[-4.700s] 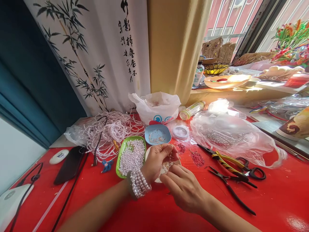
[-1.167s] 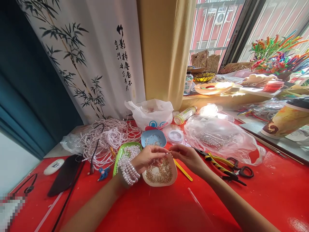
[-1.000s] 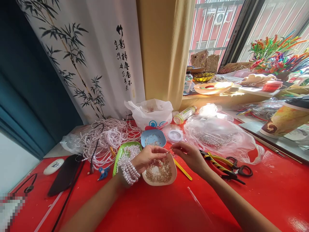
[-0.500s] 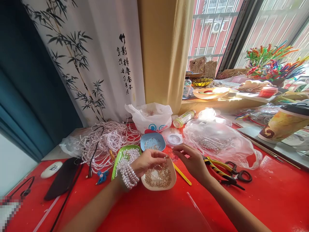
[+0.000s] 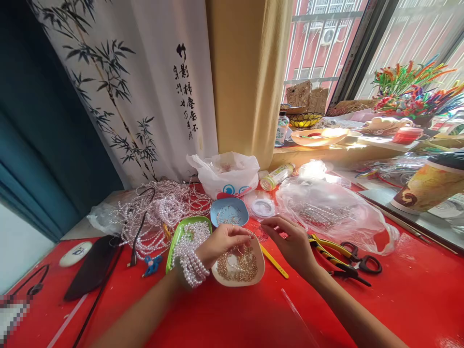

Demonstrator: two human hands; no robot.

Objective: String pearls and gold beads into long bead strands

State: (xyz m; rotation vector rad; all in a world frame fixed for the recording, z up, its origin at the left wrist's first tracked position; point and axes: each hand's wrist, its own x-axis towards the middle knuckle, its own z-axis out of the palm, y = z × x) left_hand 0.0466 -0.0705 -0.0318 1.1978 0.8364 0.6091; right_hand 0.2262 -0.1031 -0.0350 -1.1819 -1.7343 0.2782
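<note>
My left hand point(image 5: 221, 240) hovers over a white dish of small gold beads point(image 5: 250, 279), its fingertips pinched on something too small to name. Pearl bracelets point(image 5: 189, 264) wrap that wrist. My right hand point(image 5: 291, 240) is just right of the dish, thumb and fingers pinched together near the left fingertips; a thin thread may run between them, I cannot be sure. A green tray of white pearls point(image 5: 180, 232) lies left of the dish. A blue dish with small metal bits point(image 5: 229, 211) sits behind it.
On the red table point(image 5: 398, 299): pliers and scissors point(image 5: 344, 258) at right, a yellow stick point(image 5: 274, 261), clear plastic bags point(image 5: 333, 208), a thread spool point(image 5: 263, 208), heaped pearl strands point(image 5: 159, 208), a black phone point(image 5: 92, 261) with cables. A paper cup point(image 5: 427, 186) stands on the sill.
Earlier both hands worked close together over the gold bead dish. My right hand has since drawn away to the right; in the last second both hands barely move. The view shifts slightly.
</note>
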